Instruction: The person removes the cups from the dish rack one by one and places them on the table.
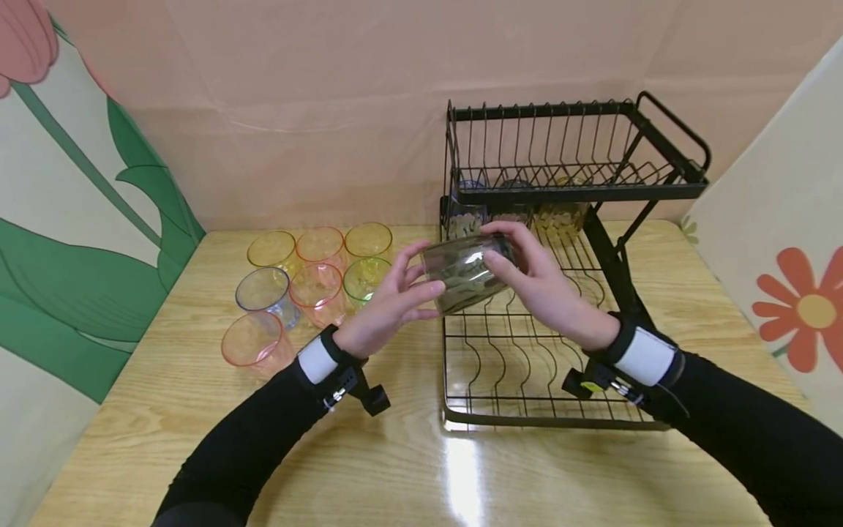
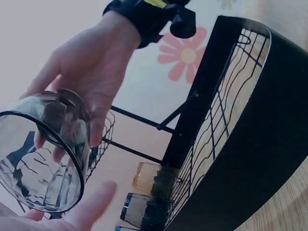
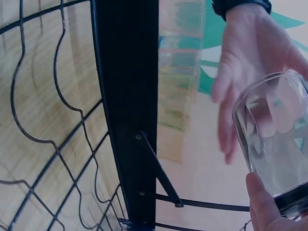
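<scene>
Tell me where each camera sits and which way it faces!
Head: worn there, facing forward and down at the grey clear round tumbler and black wire rack; left hand, right hand, black sleeves show.
Left wrist: worn there, facing the tumbler's open end; both hands partly show.
Right wrist: worn there, facing rack and tumbler; both hands partly show.
Both wrist views share tumbler and rack.

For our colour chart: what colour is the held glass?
The glass is smoky grey, clearest in the head view.

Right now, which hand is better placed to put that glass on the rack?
Probably the right hand: it grips the grey glass near its base and appears over the black rack, while the left hand is by the open end.
</scene>
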A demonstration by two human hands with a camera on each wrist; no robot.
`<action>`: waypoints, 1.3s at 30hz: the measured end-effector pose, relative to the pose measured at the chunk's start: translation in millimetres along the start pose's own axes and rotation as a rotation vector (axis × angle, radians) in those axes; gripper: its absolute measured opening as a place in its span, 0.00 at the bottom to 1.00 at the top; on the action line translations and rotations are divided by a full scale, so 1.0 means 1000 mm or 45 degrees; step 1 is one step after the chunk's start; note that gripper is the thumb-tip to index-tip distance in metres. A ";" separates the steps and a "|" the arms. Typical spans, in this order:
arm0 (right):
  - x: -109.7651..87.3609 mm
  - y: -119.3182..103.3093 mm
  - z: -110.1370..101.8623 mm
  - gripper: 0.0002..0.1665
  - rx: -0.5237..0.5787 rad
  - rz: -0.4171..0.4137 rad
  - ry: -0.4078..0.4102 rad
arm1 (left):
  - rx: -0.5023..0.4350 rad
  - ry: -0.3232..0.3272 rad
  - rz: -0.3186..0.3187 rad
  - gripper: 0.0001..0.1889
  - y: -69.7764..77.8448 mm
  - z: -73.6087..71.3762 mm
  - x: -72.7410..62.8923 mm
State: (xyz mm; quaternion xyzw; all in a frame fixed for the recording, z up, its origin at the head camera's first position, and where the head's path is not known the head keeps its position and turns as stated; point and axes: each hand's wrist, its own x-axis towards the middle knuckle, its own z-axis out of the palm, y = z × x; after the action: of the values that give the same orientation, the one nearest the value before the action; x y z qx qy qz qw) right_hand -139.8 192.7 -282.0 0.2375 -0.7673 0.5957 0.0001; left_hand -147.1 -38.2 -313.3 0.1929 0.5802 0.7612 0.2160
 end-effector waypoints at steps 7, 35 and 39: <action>-0.003 0.004 0.003 0.24 0.012 0.037 0.005 | 0.017 0.033 0.003 0.36 0.001 0.002 -0.001; -0.009 0.017 -0.003 0.31 -0.343 0.145 -0.274 | 0.545 0.010 -0.007 0.34 0.016 -0.022 -0.027; -0.008 0.020 -0.012 0.32 -0.407 0.157 -0.253 | 0.694 0.013 0.026 0.35 0.027 -0.032 -0.040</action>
State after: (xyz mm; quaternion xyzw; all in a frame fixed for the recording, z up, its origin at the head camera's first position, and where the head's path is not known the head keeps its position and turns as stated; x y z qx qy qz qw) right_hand -143.6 210.2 -299.1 0.2448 -0.8614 0.4387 -0.0744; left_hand -133.6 -92.0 -297.4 0.2458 0.7629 0.5801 0.1454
